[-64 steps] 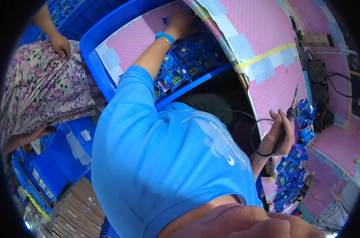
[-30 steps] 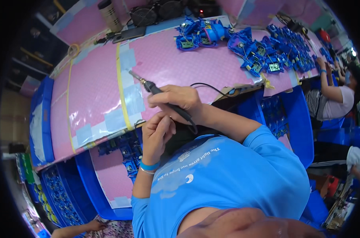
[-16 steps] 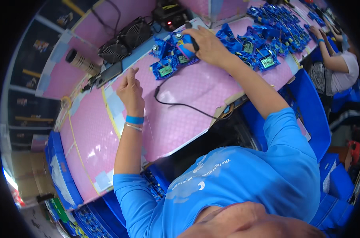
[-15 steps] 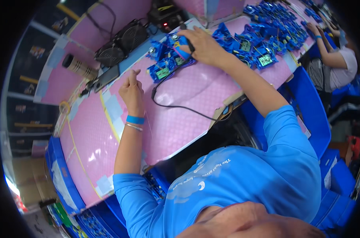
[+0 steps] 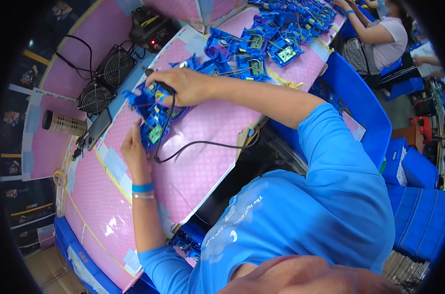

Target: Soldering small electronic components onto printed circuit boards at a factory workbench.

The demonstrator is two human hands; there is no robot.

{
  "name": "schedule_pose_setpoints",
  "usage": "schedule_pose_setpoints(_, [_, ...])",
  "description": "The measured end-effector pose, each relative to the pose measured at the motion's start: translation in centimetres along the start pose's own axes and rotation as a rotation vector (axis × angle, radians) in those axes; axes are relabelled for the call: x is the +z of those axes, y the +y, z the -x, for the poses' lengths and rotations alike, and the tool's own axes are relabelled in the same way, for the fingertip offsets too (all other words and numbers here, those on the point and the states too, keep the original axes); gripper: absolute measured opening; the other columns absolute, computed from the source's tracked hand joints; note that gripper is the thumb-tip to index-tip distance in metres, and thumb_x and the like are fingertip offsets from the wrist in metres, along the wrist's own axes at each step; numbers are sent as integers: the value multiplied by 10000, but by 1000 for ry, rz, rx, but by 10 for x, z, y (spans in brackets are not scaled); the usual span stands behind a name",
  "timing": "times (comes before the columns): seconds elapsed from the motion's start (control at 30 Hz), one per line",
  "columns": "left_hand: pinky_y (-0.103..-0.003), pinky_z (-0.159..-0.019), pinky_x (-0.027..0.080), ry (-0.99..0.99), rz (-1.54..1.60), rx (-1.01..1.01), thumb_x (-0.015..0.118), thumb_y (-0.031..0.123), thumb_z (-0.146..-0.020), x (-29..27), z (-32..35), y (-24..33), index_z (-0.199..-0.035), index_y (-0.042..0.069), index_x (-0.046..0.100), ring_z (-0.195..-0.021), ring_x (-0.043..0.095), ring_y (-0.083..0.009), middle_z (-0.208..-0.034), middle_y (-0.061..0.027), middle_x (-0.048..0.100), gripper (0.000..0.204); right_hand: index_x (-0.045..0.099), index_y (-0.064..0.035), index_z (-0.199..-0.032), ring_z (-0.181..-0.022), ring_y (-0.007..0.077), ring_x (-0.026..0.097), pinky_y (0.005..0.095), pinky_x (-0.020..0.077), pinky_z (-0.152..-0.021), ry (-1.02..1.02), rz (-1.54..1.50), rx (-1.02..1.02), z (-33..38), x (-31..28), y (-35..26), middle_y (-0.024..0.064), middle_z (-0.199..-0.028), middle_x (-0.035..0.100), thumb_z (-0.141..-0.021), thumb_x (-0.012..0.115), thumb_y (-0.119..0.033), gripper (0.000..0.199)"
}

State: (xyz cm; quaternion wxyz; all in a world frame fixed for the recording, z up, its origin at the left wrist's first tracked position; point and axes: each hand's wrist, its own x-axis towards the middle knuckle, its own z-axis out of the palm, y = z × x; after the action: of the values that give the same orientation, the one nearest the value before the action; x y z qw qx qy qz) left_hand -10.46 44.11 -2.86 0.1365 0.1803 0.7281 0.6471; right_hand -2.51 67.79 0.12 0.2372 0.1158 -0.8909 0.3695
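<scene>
My right hand (image 5: 182, 87) is closed around a black corded tool (image 5: 164, 88) that looks like a soldering iron, over blue plastic casings with wires. Its black cable (image 5: 198, 143) loops across the pink table cover. Under and beside that hand lies a blue casing with a green circuit board (image 5: 155, 133). My left hand (image 5: 134, 149) is at the left edge of this casing, its fingers drawn together. What they pinch, if anything, is too small to tell. More blue casings with boards (image 5: 255, 66) lie beyond my right forearm.
Two black fans (image 5: 115, 66) stand at the back left near a dark box with a red light (image 5: 153, 41). A phone (image 5: 99, 128), a checked tumbler (image 5: 65, 123) and a tape roll (image 5: 60, 178) lie left. At right are a blue bin (image 5: 362, 108) and a co-worker (image 5: 379, 36).
My view has shifted, so the bench appears further left and lower. My left hand has come up to the casing's edge; earlier it was apart from it. The right hand still holds the soldering iron.
</scene>
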Motion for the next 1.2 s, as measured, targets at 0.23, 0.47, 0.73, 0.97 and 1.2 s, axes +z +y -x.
schedule_pose_setpoints(0.23, [-226, -459, 247, 231, -163, -54, 616, 289, -1015, -79, 86, 3, -1238, 27, 697, -548, 353, -9, -712, 72, 514, 353, 564, -45, -1191, -956, 394, 632, 476, 508, -837, -113, -280, -87, 4, 73, -61, 203, -1016, 648, -828, 699, -147, 401])
schedule_pose_setpoints(0.47, [-192, -426, 251, 528, 4, -14, 674, 214, -969, -99, 176, 44, -1337, 26, 587, -520, 363, 0, -652, 83, 440, 423, 606, -124, -1234, -1183, 409, 572, 451, 460, -1001, 143, 103, -375, 23, 86, -108, 187, -1196, 636, -874, 732, -207, 390])
schedule_pose_setpoints(0.73, [-144, -438, 266, -166, 641, -38, 785, 400, -865, -36, 230, 64, -1473, 14, 355, -543, 396, 6, -857, 1, 579, 839, 613, -69, -1242, -1028, 235, 687, 294, 542, -846, -66, -345, -367, 94, 68, -181, 165, -1266, 636, -878, 725, -4, 386])
schedule_pose_setpoints(0.97, [-146, -460, 281, -261, 480, -28, 817, 608, -755, -12, 225, 59, -1327, 76, 445, -621, 444, -9, -918, -8, 576, 865, 625, -37, -1169, -886, 195, 712, 285, 568, -765, 37, -418, -400, 111, 57, -191, 129, -1068, 717, -830, 762, 17, 369])
schedule_pose_setpoints(1.2, [-179, -523, 327, -177, 763, -14, 575, 508, -998, 2, 229, 50, -1389, 45, 449, -638, 419, -29, -955, -18, 581, 619, 623, -7, -1120, -875, 164, 707, 281, 574, -790, 150, -498, -296, 114, 59, -185, 121, -1034, 724, -831, 727, 73, 317])
